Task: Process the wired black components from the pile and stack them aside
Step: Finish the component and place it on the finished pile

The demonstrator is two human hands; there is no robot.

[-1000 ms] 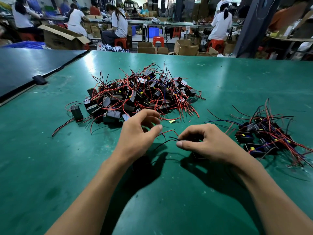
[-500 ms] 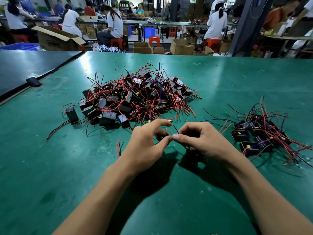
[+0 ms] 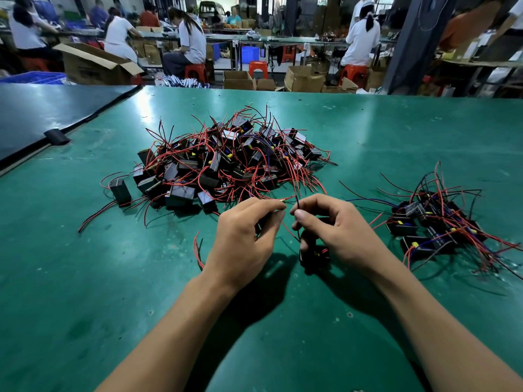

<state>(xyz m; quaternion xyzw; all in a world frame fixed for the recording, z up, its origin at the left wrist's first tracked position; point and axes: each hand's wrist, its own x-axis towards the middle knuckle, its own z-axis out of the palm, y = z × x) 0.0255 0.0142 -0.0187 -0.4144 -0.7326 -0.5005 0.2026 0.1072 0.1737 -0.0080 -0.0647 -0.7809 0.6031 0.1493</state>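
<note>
We're looking down on the green table (image 3: 85,278), and the big pile (image 3: 226,162) of wired black components sits dead ahead, just beyond our knuckles. Off to the right, well apart from it, lies the smaller stack (image 3: 441,222) of sorted ones, leads splaying everywhere.

Now the hands, close together at centre. Our left hand (image 3: 243,239) is curled, thumb and forefinger pinching a thin red wire (image 3: 288,229). Our right hand (image 3: 336,230) is curled too, nipping a black wire (image 3: 296,200) at the thumb tip so its end pokes upward.

To our eye this is the lead-tidying step on one unit. Done well, it wants short grips near the wire ends and a gentle, even pull, so the leads come straight without straining where they enter the body. We'd also keep these two leads out of the pile's loose red strands, which reach almost to our fingers.

And the component (image 3: 312,254) itself? It's tucked under the right hand's lower fingers, below and between the two hands, near the table. Whether it rests on the surface or hangs from the grip, we can't tell. The stack is a short sweep to its right.
</note>
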